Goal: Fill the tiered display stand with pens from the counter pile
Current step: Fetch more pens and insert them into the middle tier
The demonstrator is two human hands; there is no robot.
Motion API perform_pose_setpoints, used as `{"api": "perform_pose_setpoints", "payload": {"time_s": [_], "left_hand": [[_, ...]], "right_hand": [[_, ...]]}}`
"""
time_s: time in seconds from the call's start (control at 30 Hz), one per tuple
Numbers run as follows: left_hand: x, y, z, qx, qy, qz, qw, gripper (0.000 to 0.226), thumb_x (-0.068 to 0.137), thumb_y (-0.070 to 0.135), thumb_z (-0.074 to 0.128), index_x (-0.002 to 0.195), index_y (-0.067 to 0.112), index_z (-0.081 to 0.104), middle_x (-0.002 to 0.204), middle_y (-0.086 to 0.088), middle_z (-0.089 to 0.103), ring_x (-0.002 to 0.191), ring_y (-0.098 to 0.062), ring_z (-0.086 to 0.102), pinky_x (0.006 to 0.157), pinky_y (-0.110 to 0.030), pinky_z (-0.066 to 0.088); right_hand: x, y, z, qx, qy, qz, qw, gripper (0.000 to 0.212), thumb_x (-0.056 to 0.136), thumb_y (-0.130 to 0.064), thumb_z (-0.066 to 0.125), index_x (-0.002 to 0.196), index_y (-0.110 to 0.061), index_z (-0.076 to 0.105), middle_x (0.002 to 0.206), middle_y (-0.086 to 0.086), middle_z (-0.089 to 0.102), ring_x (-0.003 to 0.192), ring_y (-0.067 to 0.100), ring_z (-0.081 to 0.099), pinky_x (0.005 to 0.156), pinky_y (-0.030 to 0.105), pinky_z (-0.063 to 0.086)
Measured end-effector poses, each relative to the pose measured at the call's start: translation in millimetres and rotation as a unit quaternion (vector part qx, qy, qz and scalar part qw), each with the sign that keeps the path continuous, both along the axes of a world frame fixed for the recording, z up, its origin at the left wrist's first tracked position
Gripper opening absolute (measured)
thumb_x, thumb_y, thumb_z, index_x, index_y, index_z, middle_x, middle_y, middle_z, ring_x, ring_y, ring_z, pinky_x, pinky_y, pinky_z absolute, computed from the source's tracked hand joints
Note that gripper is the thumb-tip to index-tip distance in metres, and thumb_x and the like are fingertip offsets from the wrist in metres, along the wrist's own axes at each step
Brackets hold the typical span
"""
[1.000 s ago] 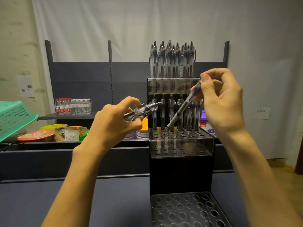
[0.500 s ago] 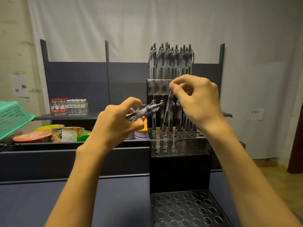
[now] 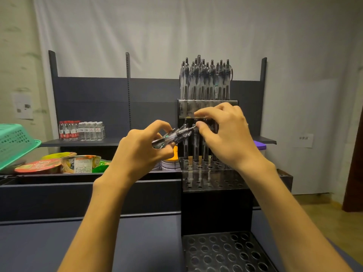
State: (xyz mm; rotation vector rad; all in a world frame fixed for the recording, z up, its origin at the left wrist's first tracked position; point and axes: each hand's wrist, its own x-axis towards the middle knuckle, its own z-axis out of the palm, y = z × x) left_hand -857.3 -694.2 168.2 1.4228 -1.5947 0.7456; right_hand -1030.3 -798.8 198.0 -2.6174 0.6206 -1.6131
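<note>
A black tiered pen stand [image 3: 216, 211] stands on the dark counter right of centre. Its top tier is packed with upright pens [image 3: 205, 81]. The middle tier [image 3: 214, 183] carries several pens [image 3: 195, 146] in its back rows, and its front holes are bare. The bottom tier [image 3: 225, 250] shows only holes. My left hand [image 3: 141, 152] grips a small bundle of clear pens [image 3: 172, 135], tips pointing right. My right hand [image 3: 225, 134] hovers before the middle tier, its thumb and forefinger pinching the end of one pen in the bundle.
A green basket [image 3: 15, 142] tilts at the far left above snack packs [image 3: 59, 163]. Small water bottles [image 3: 81, 130] line a dark shelf behind. The counter top [image 3: 98, 242] spreads left of the stand. A purple-lidded tub [image 3: 259, 148] sits behind the stand on the right.
My right hand set its pen into the middle tier, let go, and moved left to the bundle. My left hand has stayed nearly still with the bundle.
</note>
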Motion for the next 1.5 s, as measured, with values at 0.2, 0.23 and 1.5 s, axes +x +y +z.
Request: {"api": "perform_pose_setpoints", "payload": {"time_s": [0.2,0.23,1.5], "left_hand": [[-2.4,0.5,1.2,0.002,0.007,-0.004,1.000,0.037,0.074,0.034,0.061,0.107,0.018,0.059,0.080,0.007,0.064,0.066,-0.018,0.065,0.058,-0.041,0.058],[-2.8,0.7,1.3,0.002,0.008,-0.006,1.000,0.037,0.074,0.034,0.061,0.107,0.018,0.059,0.080,0.007,0.064,0.066,-0.018,0.065,0.059,-0.041,0.058],[-2.3,1.1,5.1,-0.041,0.014,0.005,0.999,0.041,0.076,0.037,0.060,0.110,0.014,0.058,0.084,0.005,0.060,0.071,-0.020,0.066,0.065,-0.039,0.060]], "right_hand": [[-10.1,14.7,-6.0,0.046,-0.054,0.112,0.991,0.010,0.089,-0.024,0.064,0.095,-0.027,0.071,0.099,-0.004,0.059,0.093,0.010,0.052,0.076,0.010,0.039],[-11.2,16.8,-6.4,0.056,-0.050,0.129,0.989,0.008,0.088,-0.025,0.065,0.094,-0.027,0.071,0.097,-0.005,0.060,0.088,0.008,0.054,0.073,0.010,0.042],[-15.3,3.8,14.6,0.165,-0.276,0.193,0.927,0.013,0.101,-0.021,0.047,0.090,-0.025,0.051,0.073,0.006,0.067,0.064,0.022,0.066,0.065,0.040,0.057]]}}
